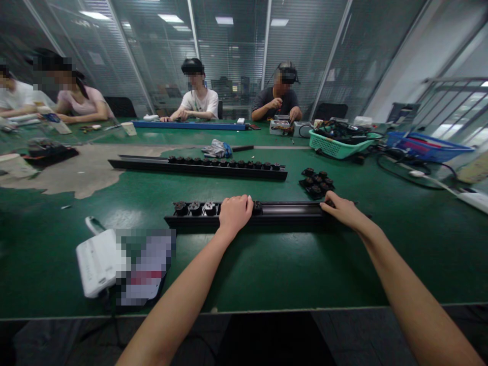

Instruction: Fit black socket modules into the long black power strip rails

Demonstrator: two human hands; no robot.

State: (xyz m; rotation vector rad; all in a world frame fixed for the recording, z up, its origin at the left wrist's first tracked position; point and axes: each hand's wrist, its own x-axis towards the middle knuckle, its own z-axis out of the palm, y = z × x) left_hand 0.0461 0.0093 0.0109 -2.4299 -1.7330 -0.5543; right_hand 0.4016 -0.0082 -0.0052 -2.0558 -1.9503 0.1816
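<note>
A black channel-shaped rail lies across the table in front of me, with black round modules seated in its left part. My left hand is closed over the middle of the rail, its fingers hiding some modules. At the rail's right end, my right hand is closed in a pinch on a small dark piece, mostly hidden by the fingers. Between the hands, part of the channel shows a bare shiny strip. Just beyond my right hand lies a cluster of loose black modules.
Farther back lies a longer black rail holding several modules. Gloves lie behind it. A green basket of cables and a blue basket stand right. A white box sits near left. People work across the table.
</note>
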